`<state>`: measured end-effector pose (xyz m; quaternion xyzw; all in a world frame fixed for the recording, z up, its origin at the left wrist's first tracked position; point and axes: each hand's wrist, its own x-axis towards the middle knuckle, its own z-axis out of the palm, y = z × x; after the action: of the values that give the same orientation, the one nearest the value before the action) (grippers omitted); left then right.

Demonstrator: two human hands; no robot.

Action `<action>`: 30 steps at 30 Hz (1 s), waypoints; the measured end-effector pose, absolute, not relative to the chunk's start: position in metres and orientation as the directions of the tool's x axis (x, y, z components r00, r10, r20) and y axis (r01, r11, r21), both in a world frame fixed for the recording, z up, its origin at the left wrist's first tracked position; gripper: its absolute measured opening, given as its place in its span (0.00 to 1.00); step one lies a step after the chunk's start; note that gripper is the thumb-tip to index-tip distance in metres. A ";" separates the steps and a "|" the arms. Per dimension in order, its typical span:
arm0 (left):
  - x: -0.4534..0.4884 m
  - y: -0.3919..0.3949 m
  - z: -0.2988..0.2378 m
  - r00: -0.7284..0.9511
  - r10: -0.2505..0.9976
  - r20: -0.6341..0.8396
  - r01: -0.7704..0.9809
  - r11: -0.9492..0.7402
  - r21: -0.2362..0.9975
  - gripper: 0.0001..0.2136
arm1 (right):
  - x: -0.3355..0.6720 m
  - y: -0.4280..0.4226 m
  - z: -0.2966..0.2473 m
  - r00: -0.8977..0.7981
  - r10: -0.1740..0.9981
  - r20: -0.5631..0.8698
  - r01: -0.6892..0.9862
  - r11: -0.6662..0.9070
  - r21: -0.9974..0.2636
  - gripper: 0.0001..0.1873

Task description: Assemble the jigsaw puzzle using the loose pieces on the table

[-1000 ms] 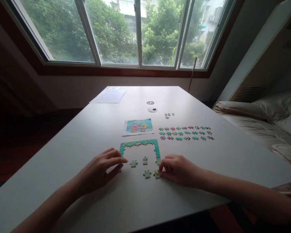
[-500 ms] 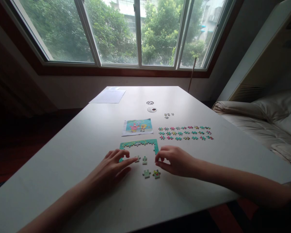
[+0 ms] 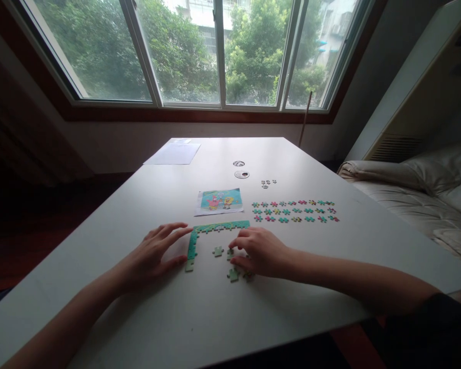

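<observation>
A partly built green jigsaw border (image 3: 207, 229) lies on the white table (image 3: 157, 205), its top and left sides showing. My left hand (image 3: 153, 253) rests flat and open beside the border's left side, fingertips touching it. My right hand (image 3: 259, 251) lies over the border's right side, fingers curled down onto a loose pale piece (image 3: 229, 252); what they grip is hidden. Two more loose pieces, one (image 3: 217, 251) inside the border and one (image 3: 233, 274) below my right hand, lie on the table.
A printed reference picture (image 3: 219, 200) lies behind the border. Rows of several coloured pieces (image 3: 294, 210) are laid out to the right, a few grey pieces (image 3: 268, 182) beyond. Two round discs (image 3: 241, 174) and a paper sheet (image 3: 174, 152) sit farther back. A sofa (image 3: 418, 189) stands at right.
My left hand drew back left to the border's left side. My right hand slid left and down over the right side, onto the loose pieces.
</observation>
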<state>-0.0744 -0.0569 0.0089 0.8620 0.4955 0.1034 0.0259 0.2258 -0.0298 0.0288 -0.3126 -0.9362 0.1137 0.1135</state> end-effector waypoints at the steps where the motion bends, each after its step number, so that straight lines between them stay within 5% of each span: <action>1: -0.074 -0.057 0.009 0.489 0.862 0.132 0.849 -0.506 0.155 0.25 | 0.226 -0.029 0.028 -0.776 0.614 0.143 0.561 0.777 -0.286 0.13; 30: -0.072 -0.059 0.010 0.497 0.864 0.078 0.830 -0.499 0.249 0.31 | 0.227 -0.025 0.027 -0.763 0.608 0.221 0.506 0.774 -0.382 0.09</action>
<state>-0.0716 -0.0592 0.0104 0.8605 0.4923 0.0965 0.0893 0.2266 -0.0248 0.0272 -0.3005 -0.9265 0.1514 0.1683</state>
